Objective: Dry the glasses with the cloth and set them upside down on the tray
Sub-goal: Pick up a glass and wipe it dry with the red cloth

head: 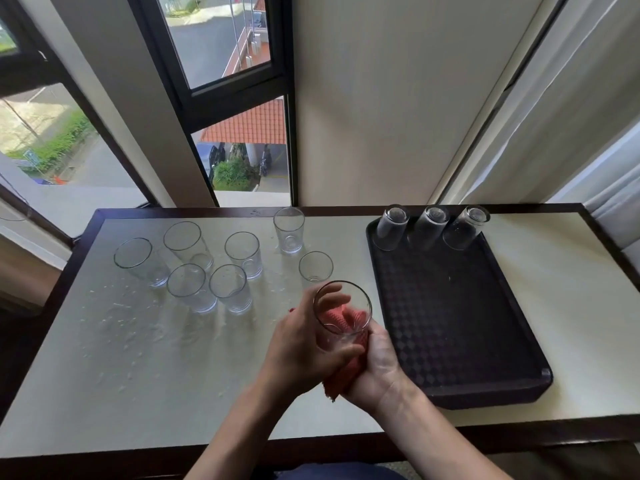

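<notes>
My left hand (301, 344) grips a clear glass (341, 303) held upright above the table, just left of the tray. My right hand (379, 362) holds a red cloth (341, 377), with part of the cloth stuffed inside the glass. Several wet glasses stand upright on the left half of the table, the nearest (316, 266) just behind the held one. Three glasses (431, 226) stand upside down in a row along the far edge of the dark tray (460, 334).
The pale table top (138, 358) is spotted with water drops on its left half. It has a dark wooden rim. Windows and a wall stand right behind the table. A curtain (588, 133) hangs at the right.
</notes>
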`<state>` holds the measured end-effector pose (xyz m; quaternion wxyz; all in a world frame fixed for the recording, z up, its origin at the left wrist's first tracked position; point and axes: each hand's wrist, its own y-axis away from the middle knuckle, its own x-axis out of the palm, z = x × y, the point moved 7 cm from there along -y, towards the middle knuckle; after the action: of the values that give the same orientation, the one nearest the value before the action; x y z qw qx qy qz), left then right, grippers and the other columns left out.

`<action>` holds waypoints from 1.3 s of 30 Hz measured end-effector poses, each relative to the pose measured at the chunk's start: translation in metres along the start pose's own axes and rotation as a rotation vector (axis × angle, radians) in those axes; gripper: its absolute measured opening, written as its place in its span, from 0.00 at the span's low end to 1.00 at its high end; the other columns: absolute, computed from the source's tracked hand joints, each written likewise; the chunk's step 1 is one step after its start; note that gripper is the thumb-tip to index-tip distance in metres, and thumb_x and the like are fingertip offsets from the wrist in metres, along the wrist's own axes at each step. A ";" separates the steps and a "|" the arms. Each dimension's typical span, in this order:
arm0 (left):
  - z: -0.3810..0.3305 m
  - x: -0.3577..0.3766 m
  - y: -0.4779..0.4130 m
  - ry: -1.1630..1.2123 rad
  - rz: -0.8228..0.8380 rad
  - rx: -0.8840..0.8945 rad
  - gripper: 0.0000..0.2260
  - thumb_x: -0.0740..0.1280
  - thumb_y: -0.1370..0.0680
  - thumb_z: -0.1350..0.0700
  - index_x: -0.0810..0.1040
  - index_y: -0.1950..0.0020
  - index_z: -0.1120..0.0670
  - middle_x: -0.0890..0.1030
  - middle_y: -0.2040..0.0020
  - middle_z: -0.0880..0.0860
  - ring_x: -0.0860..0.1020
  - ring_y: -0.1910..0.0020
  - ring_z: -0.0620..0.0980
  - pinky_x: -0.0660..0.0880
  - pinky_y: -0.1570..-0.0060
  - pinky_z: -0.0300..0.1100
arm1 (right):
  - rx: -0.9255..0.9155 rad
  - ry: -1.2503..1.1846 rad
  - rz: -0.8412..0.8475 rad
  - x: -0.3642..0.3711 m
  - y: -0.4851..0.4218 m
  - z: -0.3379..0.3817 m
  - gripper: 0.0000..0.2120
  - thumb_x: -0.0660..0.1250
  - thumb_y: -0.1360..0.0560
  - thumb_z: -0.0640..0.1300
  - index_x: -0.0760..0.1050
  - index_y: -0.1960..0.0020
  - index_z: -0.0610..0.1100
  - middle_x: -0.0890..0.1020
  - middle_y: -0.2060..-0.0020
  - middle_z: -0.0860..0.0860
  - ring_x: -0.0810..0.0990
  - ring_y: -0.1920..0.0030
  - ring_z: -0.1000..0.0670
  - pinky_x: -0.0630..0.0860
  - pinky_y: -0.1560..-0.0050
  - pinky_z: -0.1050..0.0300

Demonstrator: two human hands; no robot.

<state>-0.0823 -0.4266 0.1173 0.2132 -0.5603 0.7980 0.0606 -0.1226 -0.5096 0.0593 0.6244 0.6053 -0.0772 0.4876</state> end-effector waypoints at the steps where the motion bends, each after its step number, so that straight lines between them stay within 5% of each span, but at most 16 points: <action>1: 0.002 0.002 0.001 -0.009 0.005 0.003 0.35 0.79 0.39 0.46 0.70 0.34 0.42 0.80 0.41 0.35 0.81 0.44 0.34 0.81 0.47 0.43 | -0.008 0.016 -0.030 -0.006 -0.002 0.000 0.23 0.59 0.24 0.54 0.83 0.52 0.36 0.85 0.56 0.39 0.84 0.58 0.41 0.79 0.60 0.54; 5: 0.010 0.005 0.003 -0.015 -0.032 -0.015 0.35 0.80 0.38 0.45 0.69 0.34 0.39 0.81 0.44 0.37 0.83 0.49 0.38 0.80 0.49 0.41 | -0.087 0.054 -0.109 -0.018 -0.001 0.004 0.22 0.58 0.23 0.53 0.82 0.52 0.36 0.84 0.61 0.39 0.83 0.68 0.42 0.76 0.74 0.58; 10: 0.019 0.003 0.003 -0.207 0.077 -0.082 0.34 0.75 0.41 0.38 0.72 0.35 0.35 0.80 0.58 0.39 0.79 0.59 0.40 0.79 0.54 0.40 | -0.349 0.110 -0.078 -0.027 0.017 0.032 0.23 0.56 0.21 0.55 0.83 0.49 0.39 0.85 0.53 0.38 0.82 0.57 0.41 0.77 0.56 0.51; 12: 0.016 0.006 0.005 -0.345 0.151 -0.082 0.37 0.71 0.41 0.36 0.71 0.31 0.35 0.78 0.58 0.40 0.76 0.59 0.41 0.78 0.53 0.44 | -0.442 0.341 -0.059 -0.021 0.027 0.039 0.21 0.59 0.22 0.56 0.84 0.48 0.44 0.84 0.53 0.41 0.81 0.57 0.44 0.77 0.58 0.52; 15: 0.003 0.011 0.007 -0.498 0.167 0.007 0.39 0.70 0.39 0.40 0.69 0.27 0.39 0.76 0.57 0.43 0.76 0.57 0.48 0.77 0.53 0.47 | -0.540 0.812 -0.014 -0.004 0.033 0.044 0.20 0.58 0.25 0.58 0.79 0.40 0.51 0.83 0.61 0.56 0.80 0.63 0.59 0.73 0.67 0.67; 17: -0.006 0.017 0.008 -0.643 0.172 0.128 0.40 0.72 0.41 0.43 0.69 0.27 0.42 0.76 0.59 0.45 0.78 0.60 0.51 0.77 0.58 0.49 | -0.529 0.900 0.026 0.004 0.028 0.051 0.21 0.57 0.25 0.60 0.76 0.38 0.52 0.83 0.55 0.54 0.82 0.54 0.57 0.78 0.52 0.61; 18: -0.009 0.017 0.008 -0.677 0.168 0.161 0.41 0.72 0.42 0.43 0.69 0.28 0.43 0.77 0.60 0.45 0.78 0.61 0.52 0.77 0.60 0.49 | -0.503 0.911 0.043 0.009 0.028 0.053 0.21 0.57 0.24 0.61 0.76 0.38 0.51 0.83 0.50 0.49 0.82 0.48 0.50 0.78 0.43 0.50; 20: -0.008 0.012 0.005 -0.648 0.163 0.144 0.38 0.72 0.44 0.44 0.70 0.33 0.41 0.77 0.61 0.44 0.79 0.62 0.51 0.76 0.62 0.47 | -0.495 0.973 0.043 0.015 0.026 0.051 0.19 0.58 0.24 0.62 0.76 0.39 0.55 0.82 0.47 0.45 0.81 0.45 0.45 0.75 0.37 0.41; 24: 0.005 0.012 -0.002 -0.651 0.210 0.096 0.27 0.70 0.46 0.45 0.73 0.47 0.45 0.78 0.62 0.47 0.79 0.62 0.54 0.75 0.63 0.47 | -0.623 1.188 -0.077 0.011 0.021 0.037 0.23 0.57 0.26 0.67 0.72 0.35 0.59 0.80 0.47 0.57 0.80 0.49 0.60 0.76 0.47 0.58; 26: 0.015 0.023 0.001 -0.781 0.265 0.103 0.33 0.71 0.45 0.44 0.77 0.40 0.49 0.79 0.60 0.47 0.81 0.60 0.54 0.74 0.60 0.46 | -0.501 1.068 -0.120 0.005 0.015 0.039 0.19 0.56 0.21 0.62 0.75 0.40 0.52 0.79 0.60 0.55 0.79 0.67 0.62 0.74 0.67 0.68; 28: 0.019 0.035 0.009 -0.890 0.304 0.154 0.44 0.71 0.42 0.43 0.71 0.26 0.53 0.82 0.54 0.48 0.81 0.54 0.52 0.73 0.56 0.44 | -0.307 0.847 -0.130 -0.006 0.004 0.036 0.17 0.55 0.16 0.52 0.77 0.50 0.43 0.78 0.70 0.51 0.75 0.78 0.59 0.68 0.80 0.66; 31: 0.036 0.043 0.022 -0.807 0.424 0.090 0.45 0.68 0.35 0.43 0.59 0.19 0.51 0.81 0.45 0.49 0.79 0.45 0.54 0.70 0.49 0.44 | -0.191 0.780 -0.260 -0.024 -0.015 0.025 0.19 0.59 0.18 0.49 0.80 0.58 0.38 0.80 0.71 0.44 0.77 0.75 0.46 0.73 0.76 0.59; 34: 0.054 0.040 0.037 -0.605 0.506 -0.005 0.37 0.71 0.39 0.43 0.68 0.29 0.43 0.82 0.52 0.47 0.80 0.53 0.54 0.72 0.54 0.43 | -0.252 0.900 -0.446 -0.049 -0.033 0.020 0.22 0.61 0.23 0.57 0.82 0.60 0.40 0.84 0.69 0.45 0.83 0.69 0.40 0.79 0.69 0.51; 37: 0.081 0.019 0.052 -0.417 0.451 -0.248 0.39 0.72 0.41 0.38 0.71 0.28 0.38 0.78 0.55 0.38 0.77 0.58 0.42 0.76 0.51 0.37 | -0.491 1.260 -0.503 -0.054 -0.035 0.026 0.20 0.58 0.21 0.60 0.82 0.50 0.48 0.86 0.58 0.48 0.84 0.55 0.45 0.78 0.53 0.51; 39: 0.096 -0.001 0.056 -0.343 0.345 -0.368 0.39 0.71 0.43 0.34 0.71 0.32 0.36 0.79 0.56 0.38 0.77 0.61 0.40 0.77 0.52 0.38 | -0.753 1.600 -0.528 -0.050 -0.029 0.030 0.19 0.55 0.19 0.57 0.79 0.45 0.47 0.83 0.53 0.49 0.80 0.51 0.46 0.75 0.52 0.52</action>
<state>-0.1076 -0.3727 0.0231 0.2263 -0.4274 0.8094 0.3331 -0.1129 -0.5546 0.0129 0.7383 -0.1572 0.3647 0.5451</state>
